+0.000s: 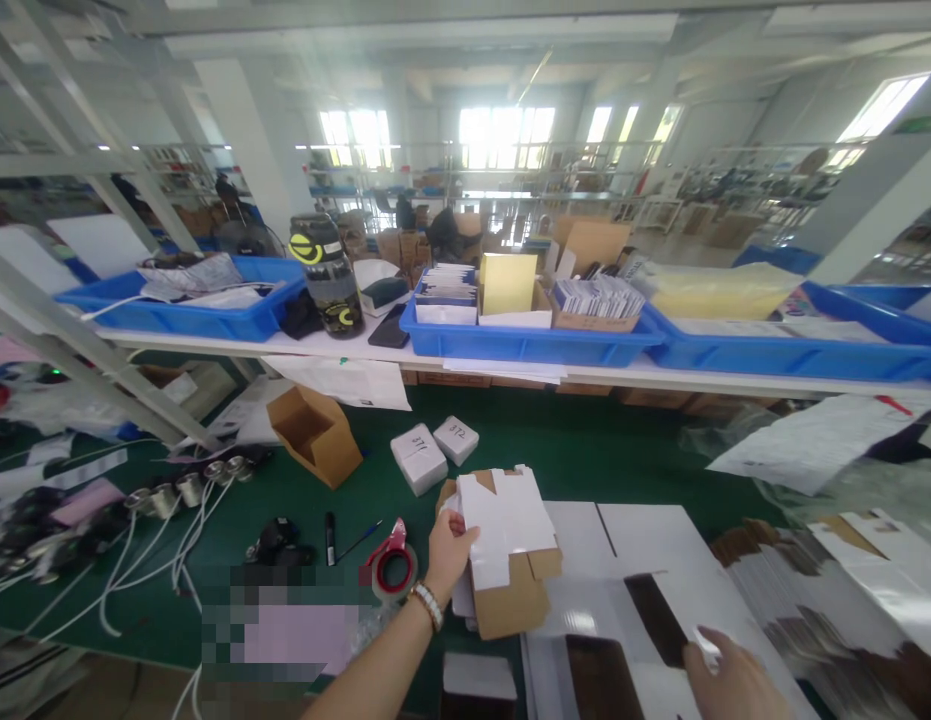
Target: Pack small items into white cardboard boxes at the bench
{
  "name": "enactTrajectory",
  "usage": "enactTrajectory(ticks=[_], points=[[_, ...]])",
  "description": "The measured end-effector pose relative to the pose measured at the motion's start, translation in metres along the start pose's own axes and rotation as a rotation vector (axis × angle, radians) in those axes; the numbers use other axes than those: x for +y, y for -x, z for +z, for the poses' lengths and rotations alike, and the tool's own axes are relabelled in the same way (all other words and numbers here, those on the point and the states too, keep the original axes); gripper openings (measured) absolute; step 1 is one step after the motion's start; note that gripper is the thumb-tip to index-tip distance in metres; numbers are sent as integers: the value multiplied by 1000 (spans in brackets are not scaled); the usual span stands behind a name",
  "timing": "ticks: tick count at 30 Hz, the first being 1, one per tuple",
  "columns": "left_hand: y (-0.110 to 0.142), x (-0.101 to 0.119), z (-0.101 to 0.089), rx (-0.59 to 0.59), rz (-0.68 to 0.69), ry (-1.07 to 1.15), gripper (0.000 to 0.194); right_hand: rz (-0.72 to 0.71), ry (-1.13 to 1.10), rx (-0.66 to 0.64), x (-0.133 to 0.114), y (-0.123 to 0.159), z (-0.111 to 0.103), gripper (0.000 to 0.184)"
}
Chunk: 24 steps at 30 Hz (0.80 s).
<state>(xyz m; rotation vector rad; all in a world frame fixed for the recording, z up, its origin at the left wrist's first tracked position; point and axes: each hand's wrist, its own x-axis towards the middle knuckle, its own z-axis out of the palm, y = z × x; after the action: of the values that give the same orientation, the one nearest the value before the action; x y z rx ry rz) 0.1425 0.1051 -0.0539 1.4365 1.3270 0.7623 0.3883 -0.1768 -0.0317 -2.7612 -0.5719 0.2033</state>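
Left hand (448, 550) holds flat carton (506, 520), right hand (731, 675) low over white board (585, 570)

Left hand is closed on the left edge of the flat carton, thumb on top; white bracelet (427, 606) on that wrist. Carton is white on top with brown flaps, unfolded, above the green table (585, 440), front middle, overlapping the left part of the white board. More layers show at its left edge; count unclear.

Right hand is at the bottom edge, blurred, fingers bent, a small white bit at the fingertips. Cannot tell whether it grips that bit or just touches the board. Dark rectangular patches show on the board near it.

Right of the board: pile of flat cartons (795, 590), white and brown, edges fanned. Just behind the held carton: two small white boxes, marked 371 (418, 460) and 372 (457, 441), side by side. Left of these, an open brown box (341, 455), tilted. Left of the left hand: red tape dispenser (396, 565), pen (360, 540), black marker (330, 540). Farther left, metal cylinders (189, 490) with white cables. White-topped box (478, 678) at the bottom edge, between the two hands.

Shelf (450, 368) across the back: blue trays (525, 342), dark bottle (326, 280), phone (390, 327) lying flat.
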Motion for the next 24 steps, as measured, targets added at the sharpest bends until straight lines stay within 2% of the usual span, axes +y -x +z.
enactTrajectory(ticks=[2,4,7,8,10,14,18,21,24], points=[[4,2,-5,-14,5,26,18,-103,-74,141,-45,16,-11,51],[7,1,-11,-6,-10,50,18,-246,-229,150,-90,29,-5,51],[8,-3,-19,8,-85,100,21,-462,-351,-23,-145,38,27,54],[9,-5,-20,2,-109,121,21,-483,-327,-68,-158,38,39,57],[10,-9,-23,-42,-134,163,16,-422,-212,-117,-179,34,60,62],[17,-14,-28,-178,-116,209,5,-254,-18,-178,-197,24,74,66],[22,-17,-33,-179,-101,239,15,-277,9,-192,-201,25,70,55],[24,-17,-31,-155,-114,280,27,-270,39,-188,-205,33,71,64],[26,-10,-25,-210,-148,340,23,-296,112,-172,-214,47,73,72]])
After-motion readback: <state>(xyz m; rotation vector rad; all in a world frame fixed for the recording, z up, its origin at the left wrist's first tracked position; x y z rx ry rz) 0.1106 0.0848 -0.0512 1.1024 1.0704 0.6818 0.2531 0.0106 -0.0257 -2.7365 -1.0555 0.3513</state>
